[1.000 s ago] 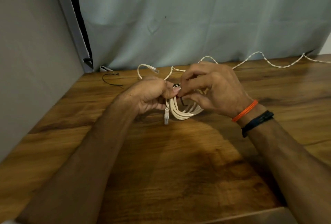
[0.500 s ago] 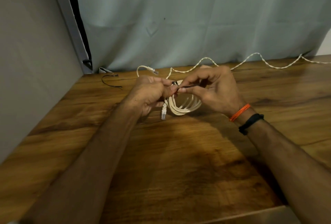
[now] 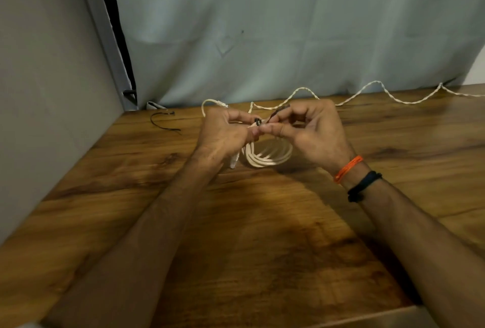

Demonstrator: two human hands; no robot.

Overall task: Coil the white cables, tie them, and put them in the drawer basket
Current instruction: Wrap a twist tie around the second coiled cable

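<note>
A pale curtain (image 3: 288, 25) hangs behind a wooden bench (image 3: 236, 249), with a grey wall on the left. Over the middle of the bench the person holds one coil (image 3: 267, 155) of white cable, its loops hanging below the hands and a plug (image 3: 233, 162) dangling at its left. The left hand (image 3: 223, 133) grips the top of the coil, fingers curled round it. The right hand (image 3: 312, 130) pinches the tail of a black tie (image 3: 273, 116) that runs to a dark knot at the coil's top.

The step in hand appears to be the tying: the tie is round the bundle and looks ready to be drawn tight. The next move likely calls for a firm pull on the tail while the left hand keeps the loops together.

By count: one coil, one tie in use, one spare tie (image 3: 164, 124) far left, and one loose cable (image 3: 367, 91) along the far edge. No basket is in view.
</note>
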